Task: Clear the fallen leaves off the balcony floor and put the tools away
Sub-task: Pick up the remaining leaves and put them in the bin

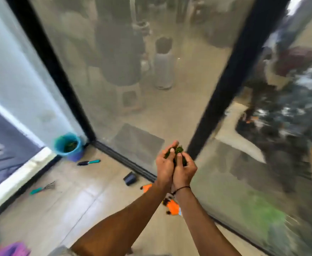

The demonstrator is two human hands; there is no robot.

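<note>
Hands (175, 165) cupped together around green leaves (178, 150)

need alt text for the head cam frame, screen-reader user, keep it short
Both hands, left hand and right hand, cup a clump of green leaves together above a balcony floor beside a glass door. A teal bucket with leaves inside stands in the far corner, with a trowel and hand rake lying on the floor nearby.

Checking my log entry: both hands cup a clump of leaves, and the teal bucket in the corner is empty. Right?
Not quite. In the head view the bucket already holds green leaves, so it is not empty. The rest stands: left hand and right hand together cup the leaves.
</note>
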